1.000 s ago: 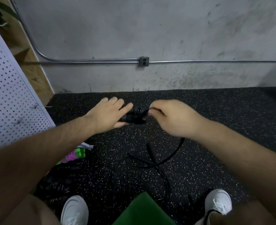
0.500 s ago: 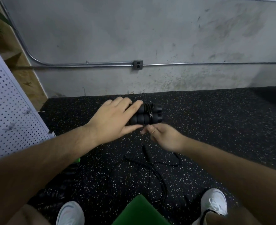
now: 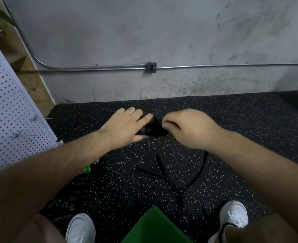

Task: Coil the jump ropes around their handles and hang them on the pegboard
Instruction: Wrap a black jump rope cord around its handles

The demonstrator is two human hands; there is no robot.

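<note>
My left hand [image 3: 127, 128] grips the two black foam handles [image 3: 151, 128] of a jump rope, held side by side in front of me, with a few turns of black rope round them. My right hand [image 3: 190, 128] pinches the rope just right of the handles, fingers curled. The loose black rope [image 3: 200, 170] hangs from under my right hand and lies in loops on the floor. A white pegboard [image 3: 13, 116] leans at the left.
Black speckled rubber floor [image 3: 250, 120] runs to a grey concrete wall with a metal conduit [image 3: 100, 68] and outlet box [image 3: 151, 67]. My white shoes [image 3: 80, 228] stand below. A green object [image 3: 155, 227] lies between them. Dark gear and something bright green [image 3: 87, 169] sit near the pegboard's foot.
My right hand rose from below the handles to their right end, carrying the rope up and over. My left hand kept its grip on the handles.
</note>
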